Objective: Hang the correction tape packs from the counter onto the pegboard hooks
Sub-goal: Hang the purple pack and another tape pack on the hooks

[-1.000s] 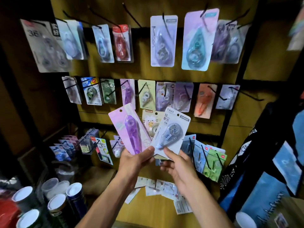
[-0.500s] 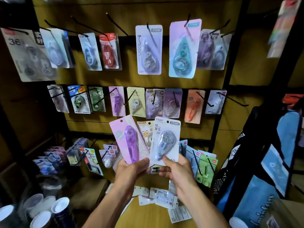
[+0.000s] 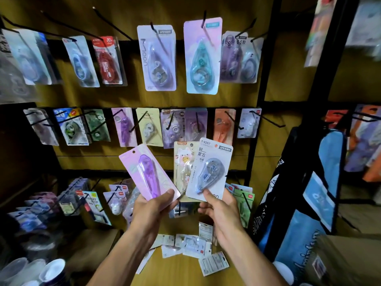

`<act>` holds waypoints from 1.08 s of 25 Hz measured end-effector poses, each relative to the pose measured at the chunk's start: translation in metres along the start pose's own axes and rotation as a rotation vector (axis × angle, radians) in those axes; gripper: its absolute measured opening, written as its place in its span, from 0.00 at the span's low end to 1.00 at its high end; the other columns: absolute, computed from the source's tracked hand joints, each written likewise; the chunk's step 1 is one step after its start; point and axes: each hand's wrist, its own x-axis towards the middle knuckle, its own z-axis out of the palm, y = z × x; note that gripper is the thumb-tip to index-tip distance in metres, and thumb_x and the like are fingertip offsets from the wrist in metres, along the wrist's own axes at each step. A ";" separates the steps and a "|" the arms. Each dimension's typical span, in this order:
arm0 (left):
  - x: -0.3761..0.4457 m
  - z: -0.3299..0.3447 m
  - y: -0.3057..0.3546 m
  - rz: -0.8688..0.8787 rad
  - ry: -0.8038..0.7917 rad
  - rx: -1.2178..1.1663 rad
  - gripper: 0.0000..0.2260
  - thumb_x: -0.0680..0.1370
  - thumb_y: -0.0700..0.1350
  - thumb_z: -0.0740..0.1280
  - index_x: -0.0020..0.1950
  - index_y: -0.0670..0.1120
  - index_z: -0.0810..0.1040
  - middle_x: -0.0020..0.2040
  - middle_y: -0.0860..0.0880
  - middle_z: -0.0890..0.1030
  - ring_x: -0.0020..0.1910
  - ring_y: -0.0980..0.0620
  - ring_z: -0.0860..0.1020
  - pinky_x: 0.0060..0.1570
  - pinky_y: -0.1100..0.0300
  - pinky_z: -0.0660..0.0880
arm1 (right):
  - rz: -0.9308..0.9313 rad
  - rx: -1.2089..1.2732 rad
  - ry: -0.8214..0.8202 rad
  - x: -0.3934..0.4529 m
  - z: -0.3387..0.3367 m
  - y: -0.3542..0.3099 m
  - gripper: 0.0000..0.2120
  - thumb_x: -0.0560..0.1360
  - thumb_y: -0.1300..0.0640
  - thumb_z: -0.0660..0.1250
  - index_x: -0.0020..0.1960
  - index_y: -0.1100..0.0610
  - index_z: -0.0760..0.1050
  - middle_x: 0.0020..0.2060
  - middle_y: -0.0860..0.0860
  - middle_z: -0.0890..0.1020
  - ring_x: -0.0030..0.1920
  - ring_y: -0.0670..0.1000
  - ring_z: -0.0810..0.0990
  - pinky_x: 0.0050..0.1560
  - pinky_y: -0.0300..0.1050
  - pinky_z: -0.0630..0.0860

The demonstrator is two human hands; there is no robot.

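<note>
My left hand (image 3: pixel 153 205) grips the lower end of a purple correction tape pack (image 3: pixel 147 171), tilted left. My right hand (image 3: pixel 219 207) pinches the bottom of a white pack with a grey dispenser (image 3: pixel 209 170). Between them stands a cream cat-print pack (image 3: pixel 182 164), partly hidden behind the white one; which hand holds it I cannot tell. All three are raised in front of the pegboard (image 3: pixel 132 98), just under its middle row of hung packs. Several more packs (image 3: pixel 191 245) lie loose on the wooden counter (image 3: pixel 181 273) below my forearms.
Black hooks (image 3: pixel 111 23) jut out from the pegboard's top row, some bare. A lower row of hung packs (image 3: pixel 92 201) sits at left. Cups (image 3: pixel 51 269) stand at bottom left. A blue and black bag (image 3: pixel 317 195) hangs at right.
The two packs have drawn apart, exposing the cat-print pack between them. The view has shifted slightly; the shelves appear a bit lower and closer.
</note>
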 end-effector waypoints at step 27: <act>0.002 -0.115 0.050 0.134 0.180 -0.115 0.16 0.72 0.28 0.69 0.56 0.44 0.78 0.47 0.45 0.87 0.42 0.45 0.85 0.41 0.57 0.81 | 0.048 0.005 -0.104 -0.033 0.114 0.043 0.12 0.77 0.70 0.64 0.50 0.54 0.77 0.42 0.56 0.85 0.28 0.47 0.80 0.29 0.42 0.80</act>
